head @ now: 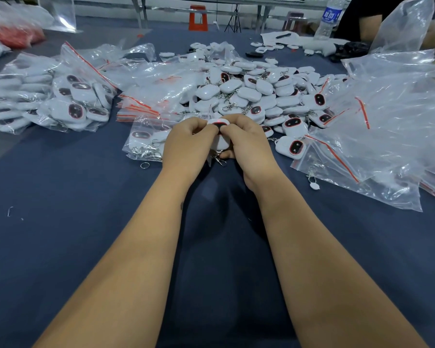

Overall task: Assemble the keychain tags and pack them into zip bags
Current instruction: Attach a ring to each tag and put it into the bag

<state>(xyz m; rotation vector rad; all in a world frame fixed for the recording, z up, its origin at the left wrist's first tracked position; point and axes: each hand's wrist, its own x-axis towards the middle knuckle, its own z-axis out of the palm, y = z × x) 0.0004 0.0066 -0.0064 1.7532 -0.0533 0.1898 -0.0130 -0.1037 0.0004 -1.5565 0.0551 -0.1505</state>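
Observation:
Both hands meet over the table's middle, gripping one white keychain tag with a dark red-rimmed window. My left hand pinches its left side and my right hand pinches its right. A metal clasp dangles below the tag. Behind the hands lies a big heap of loose white tags. A small zip bag holding a tag and metal rings lies just left of my left hand. One loose ring rests on the cloth.
A dark blue cloth covers the table. Filled zip bags pile at the left, empty clear zip bags at the right. A small white piece lies near them. Another person's arm and a water bottle are at the far right.

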